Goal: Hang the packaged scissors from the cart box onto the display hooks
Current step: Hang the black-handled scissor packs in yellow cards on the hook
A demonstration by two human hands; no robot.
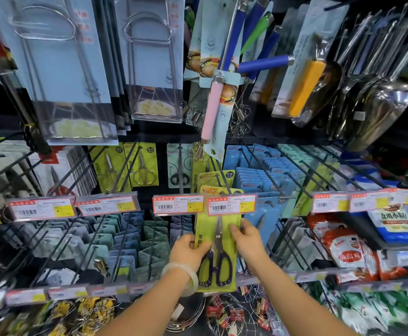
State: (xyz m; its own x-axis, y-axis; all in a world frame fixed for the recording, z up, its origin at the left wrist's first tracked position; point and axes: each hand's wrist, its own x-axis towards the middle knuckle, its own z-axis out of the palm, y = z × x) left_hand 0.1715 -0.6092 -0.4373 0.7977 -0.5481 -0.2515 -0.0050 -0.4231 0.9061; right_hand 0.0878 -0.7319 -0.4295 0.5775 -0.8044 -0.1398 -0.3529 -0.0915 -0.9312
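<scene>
Mid-hang: left hand [189,248] and right hand [245,238] pinching green scissors pack [218,253] under price tag [231,204], hook [224,180] above partly stocked; cart box unseen.

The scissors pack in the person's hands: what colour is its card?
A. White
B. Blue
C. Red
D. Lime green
D: the scissors pack, held by the left hand and right hand below the price tags, has a lime-green card behind dark-handled scissors.
</scene>
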